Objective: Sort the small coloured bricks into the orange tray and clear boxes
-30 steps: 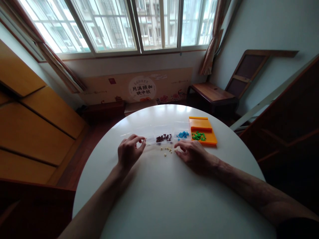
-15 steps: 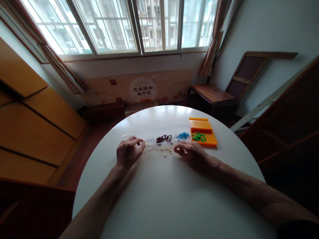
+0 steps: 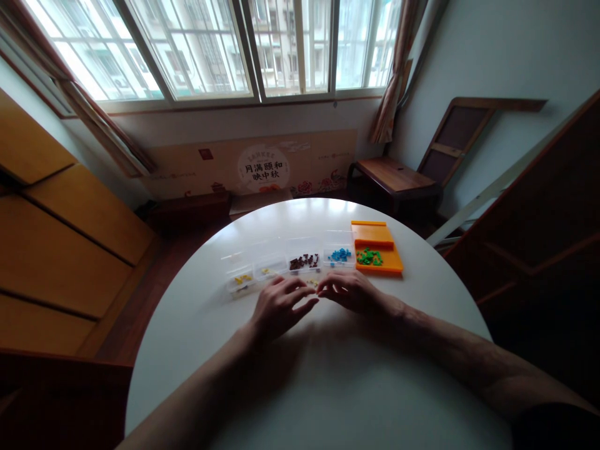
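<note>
My left hand [image 3: 282, 306] is over the table just in front of the clear boxes, its thumb and fingers apart, with nothing visible between them. Facing it, my right hand [image 3: 350, 291] has its fingers bent and the tips drawn together; whatever they pinch is too small to make out. The fingertips of both hands nearly meet. Small cream pieces [image 3: 312, 283] lie on the table just behind the fingertips, partly hidden. A clear box of dark brown pieces [image 3: 304, 261] stands right behind them. Beside it, another clear box holds a few pale pieces [image 3: 266, 271].
Yellow pieces [image 3: 242, 279] fill part of the leftmost clear box. Blue pieces [image 3: 339, 255] sit in the box on the right, next to an orange tray [image 3: 394, 265] with green pieces [image 3: 370, 257]. The round white table [image 3: 375, 375] has a wooden chair [image 3: 398, 174] behind it.
My left hand has moved right from the pale-piece box to the cream pieces, its pinch opening out. My right hand has stayed near them, its fingertips closing together. The view has shifted slightly.
</note>
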Demonstrator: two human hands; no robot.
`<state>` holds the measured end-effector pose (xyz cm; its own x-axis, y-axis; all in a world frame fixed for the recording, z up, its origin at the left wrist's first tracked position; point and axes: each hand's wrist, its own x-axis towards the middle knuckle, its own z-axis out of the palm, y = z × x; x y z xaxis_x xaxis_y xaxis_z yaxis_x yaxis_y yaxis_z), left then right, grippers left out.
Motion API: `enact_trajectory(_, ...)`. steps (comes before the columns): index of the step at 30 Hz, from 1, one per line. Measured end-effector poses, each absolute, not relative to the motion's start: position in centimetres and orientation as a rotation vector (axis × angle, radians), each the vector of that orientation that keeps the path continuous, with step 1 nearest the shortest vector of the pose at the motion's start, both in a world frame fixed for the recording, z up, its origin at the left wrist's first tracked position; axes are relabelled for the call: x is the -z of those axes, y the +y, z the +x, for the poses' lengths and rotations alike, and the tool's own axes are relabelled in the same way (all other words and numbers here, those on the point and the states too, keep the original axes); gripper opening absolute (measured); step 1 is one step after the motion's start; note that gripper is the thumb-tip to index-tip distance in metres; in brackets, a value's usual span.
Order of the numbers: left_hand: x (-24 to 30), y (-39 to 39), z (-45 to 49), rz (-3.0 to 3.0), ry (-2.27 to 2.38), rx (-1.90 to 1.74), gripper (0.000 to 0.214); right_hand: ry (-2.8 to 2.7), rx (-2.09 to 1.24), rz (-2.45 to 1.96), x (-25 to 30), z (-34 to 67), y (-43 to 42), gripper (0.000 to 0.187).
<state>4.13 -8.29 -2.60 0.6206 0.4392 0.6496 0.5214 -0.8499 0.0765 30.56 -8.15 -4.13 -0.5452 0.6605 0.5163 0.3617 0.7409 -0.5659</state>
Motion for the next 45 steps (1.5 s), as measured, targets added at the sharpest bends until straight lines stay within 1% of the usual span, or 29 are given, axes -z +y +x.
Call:
enact_trajectory(6,2.6,-8.2,4.0,-2.697,-0.76,1.111,0.007,-2.201,-0.531,-0.749,4.9,30.7,-7.8,0.024)
enact_trajectory(12,2.2,-8.4,4.3,-2.723,-0.741,1.079,0.012,-2.209,-0.54,-0.747,4.7,30.6,-7.8,0.027)
enact_trajectory(15,2.0,-8.3,4.2,-2.7,-0.762,1.082,0.012,-2.205,-0.505,-0.782,4.3,30.7,-7.9,0.024)
enact_trajectory(18,1.7,-8.0,3.5,-2.632,-0.865,1.086,0.013,-2.172,-0.379,-0.942,3.8,31.3,-7.9,0.018)
enact_trajectory(22,1.0,-6.8,1.2,-2.501,-1.121,1.047,0.016,-2.178,-0.206,-1.158,3.3,32.4,-7.9,0.01)
enact_trajectory(26,0.7,-5.6,-1.2,-2.316,-1.427,0.979,0.021,-2.209,-0.137,-1.253,3.0,32.9,-7.8,0.015)
enact_trajectory(29,0.7,-5.1,-2.3,-2.254,-1.575,0.917,0.021,-2.225,-0.088,-1.304,2.9,32.9,-7.8,0.019)
enact_trajectory(34,1.0,-5.1,-2.6,-2.251,-1.621,0.872,0.022,-2.25,-0.021,-1.415,3.0,32.9,-7.8,0.015)
enact_trajectory(38,1.1,-5.2,-2.6,-2.251,-1.62,0.849,0.024,-2.251,-0.032,-1.452,3.1,33.1,-7.7,0.01)
enact_trajectory(45,1.2,-5.1,-2.7,-2.245,-1.604,0.85,0.022,-2.263,-0.071,-1.453,3.1,33.3,-7.5,0.012)
